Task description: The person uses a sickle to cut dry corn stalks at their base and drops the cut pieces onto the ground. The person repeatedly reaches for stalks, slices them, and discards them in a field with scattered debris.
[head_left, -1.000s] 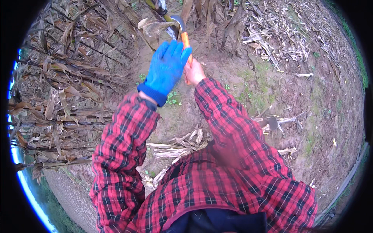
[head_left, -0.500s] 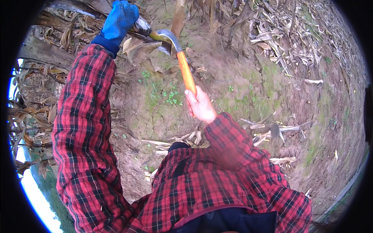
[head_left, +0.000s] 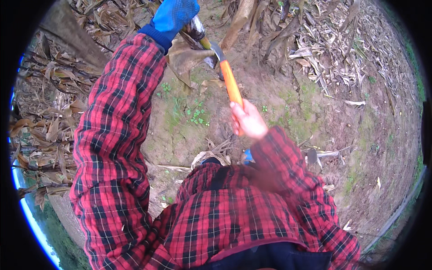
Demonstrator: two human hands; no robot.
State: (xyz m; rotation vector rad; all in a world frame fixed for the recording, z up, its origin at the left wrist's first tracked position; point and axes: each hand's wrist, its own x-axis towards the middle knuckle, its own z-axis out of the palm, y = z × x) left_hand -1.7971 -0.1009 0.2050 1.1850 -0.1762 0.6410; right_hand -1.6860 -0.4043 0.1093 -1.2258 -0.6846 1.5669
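Observation:
My left hand, in a blue glove, is closed around a dry corn stalk at the top of the view. The stalk's lower end shows a yellow-green stretch below the glove. My right hand is bare and wrapped around the orange handle of a sickle. Its curved metal blade lies against the stalk's yellow-green part; the blade's tip is hidden behind it. A broad dry leaf hangs below the glove.
Dry corn plants crowd the left side. Other stalks stand just beyond the blade. Dry husks and leaves litter the ground at the far right. Small green weeds grow from the bare soil between.
My left hand has shifted right and slightly up with the stalk. My right hand and the sickle have moved right and a little nearer; less of the blade's curve shows.

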